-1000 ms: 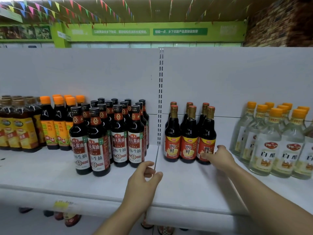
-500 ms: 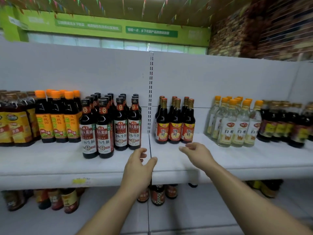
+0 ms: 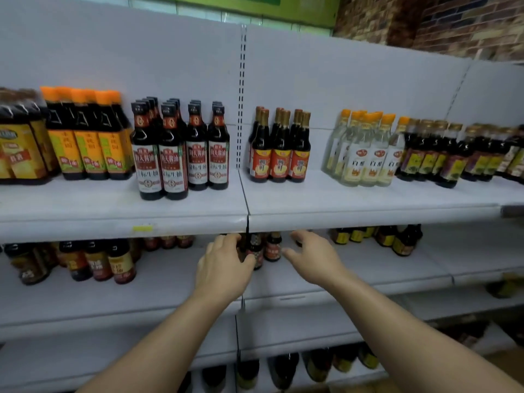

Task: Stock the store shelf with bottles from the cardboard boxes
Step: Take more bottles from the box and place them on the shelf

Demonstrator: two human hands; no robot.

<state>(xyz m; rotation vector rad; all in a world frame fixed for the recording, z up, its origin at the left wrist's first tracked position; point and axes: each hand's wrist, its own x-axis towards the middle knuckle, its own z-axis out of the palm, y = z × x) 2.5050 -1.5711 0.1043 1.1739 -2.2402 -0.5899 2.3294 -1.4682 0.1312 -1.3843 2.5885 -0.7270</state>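
the shelf boards [image 3: 368, 205] are a pale grey-white, and so is the back panel [image 3: 340, 80], cut down the middle by a strip of small dark slots. far left, the dark bottles [image 3: 19, 148] carry yellow labels with a red band. the orange-capped bottles [image 3: 85, 137] wear orange-yellow labels with green patches. the black-capped bottles [image 3: 175, 154] have white labels edged in red, with a red-and-gold collar at the neck. the gold-capped bottles [image 3: 279, 148] show red labels with a yellow patch. the clear bottles [image 3: 365, 148] have orange caps and white labels with a red mark. the tag [image 3: 142, 228] on the shelf edge is yellow. the brick wall [image 3: 453, 24] is red-brown, the banner [image 3: 312, 9] green.
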